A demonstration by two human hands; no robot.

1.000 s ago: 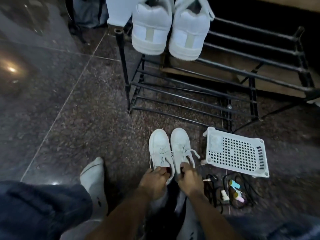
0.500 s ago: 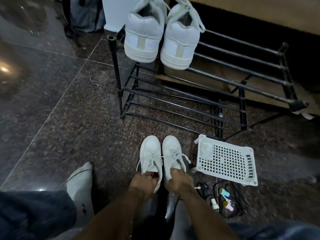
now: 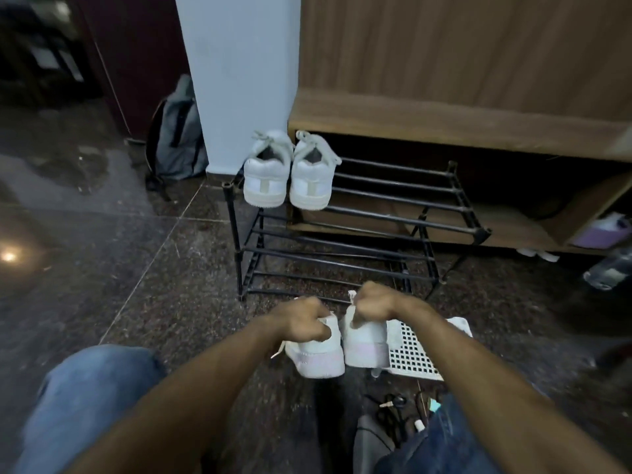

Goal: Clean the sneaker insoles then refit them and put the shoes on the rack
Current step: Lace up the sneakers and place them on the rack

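Note:
My left hand point(image 3: 302, 319) grips the collar of a white sneaker point(image 3: 316, 359), heel toward me, held off the floor. My right hand point(image 3: 374, 302) grips a second white sneaker point(image 3: 364, 343) the same way, right beside the first. Both hang in front of the low black metal shoe rack point(image 3: 393, 220). Another pair of white sneakers point(image 3: 287, 172) stands at the left end of the rack's top shelf, heels facing me. The insoles are hidden from view.
A white perforated plastic basket point(image 3: 415, 350) lies on the dark stone floor behind my right forearm. Cables and small items point(image 3: 400, 410) lie near my right knee. A grey backpack point(image 3: 178, 135) leans on a white pillar. A wooden cabinet point(image 3: 444, 124) stands behind the rack.
Both hands have lifted the pair of sneakers off the floor and carried it forward toward the rack. My head has tilted up, showing the pillar and cabinet.

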